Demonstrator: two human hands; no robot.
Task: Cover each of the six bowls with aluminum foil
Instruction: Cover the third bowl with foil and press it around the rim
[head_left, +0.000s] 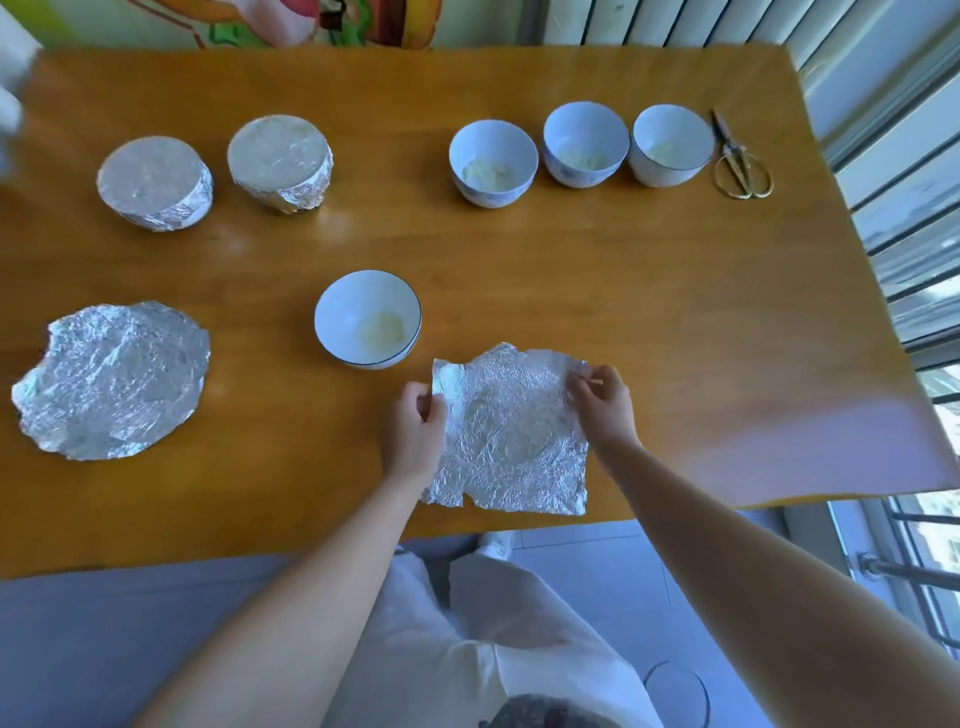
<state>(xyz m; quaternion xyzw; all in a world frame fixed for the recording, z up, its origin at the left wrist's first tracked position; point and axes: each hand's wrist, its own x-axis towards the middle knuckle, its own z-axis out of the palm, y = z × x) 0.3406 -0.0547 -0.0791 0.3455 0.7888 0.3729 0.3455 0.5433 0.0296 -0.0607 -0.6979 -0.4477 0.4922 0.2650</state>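
Lower centre of the frame: a person's left hand (415, 421) and right hand (605, 402) each pinch an upper corner of a crumpled foil sheet (511, 436) on the wooden table (675, 312), just beside the near bowl (368, 318); two foil-covered bowls (155, 183) (280, 161) sit upper left, three open bowls (492, 162) (585, 143) (670, 144) upper right, next to scissors (740, 158)

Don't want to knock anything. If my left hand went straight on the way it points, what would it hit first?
Probably the leftmost open bowl in the back row; the near bowl looks just left of that line.
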